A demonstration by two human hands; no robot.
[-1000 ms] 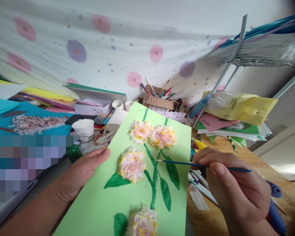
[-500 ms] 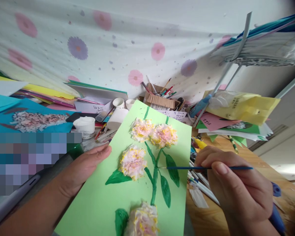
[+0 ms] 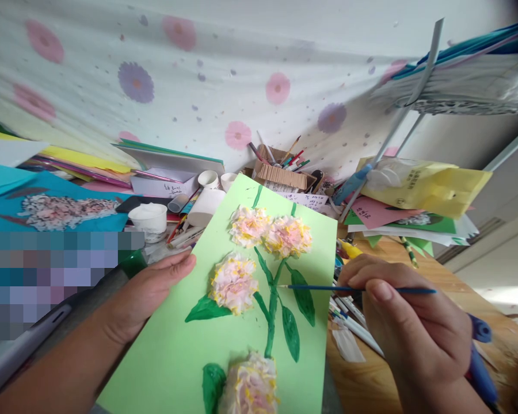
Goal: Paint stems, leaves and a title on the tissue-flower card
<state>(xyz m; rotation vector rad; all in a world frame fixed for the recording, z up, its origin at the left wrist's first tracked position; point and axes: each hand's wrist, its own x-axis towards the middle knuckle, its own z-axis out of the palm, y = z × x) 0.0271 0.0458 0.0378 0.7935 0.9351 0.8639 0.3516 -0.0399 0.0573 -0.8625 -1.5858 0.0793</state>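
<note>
Got the right hand (image 3: 414, 339) pinched shut on a thin blue paintbrush (image 3: 328, 288), thumb on top, with the bristle tip touching or just off the painted green stem (image 3: 271, 322) around the middle of the light green card (image 3: 176, 356). Got the left hand (image 3: 151, 293) laid along the card's left edge, thumb on top of the sheet and the other fingers out of sight, so can't tell whether gripping it or only steadying it. Card sitting front and centre between both hands, running from the near edge away toward the far clutter.

Risk-wise: dead easy to drag the right wrist through wet green paint and smear it. Just as easy to nudge the bristles into the nearest of the tissue-paper flowers (image 3: 234, 283), just left of the tip, and stain the petals. Also easy to skew a stroke with any slip of the card under the left hand.

Counting up:
- four tissue-paper flowers: two side by side at the far end, one mid-left, one at the near edge
- four fat painted leaves (image 3: 304, 296), plus a couple of slimmer ones along the stem
- one brush in hand

Further out:
- two white paper cups (image 3: 208, 180) beyond the card's far end
- one white tub (image 3: 148, 219) of something pale, far left
- one cardboard box (image 3: 280, 177) stuffed with pencils and brushes at the far side
- a scatter of pens (image 3: 354, 329) on the wooden table (image 3: 371, 385) just beside the card's right edge, too jumbled to count
</note>
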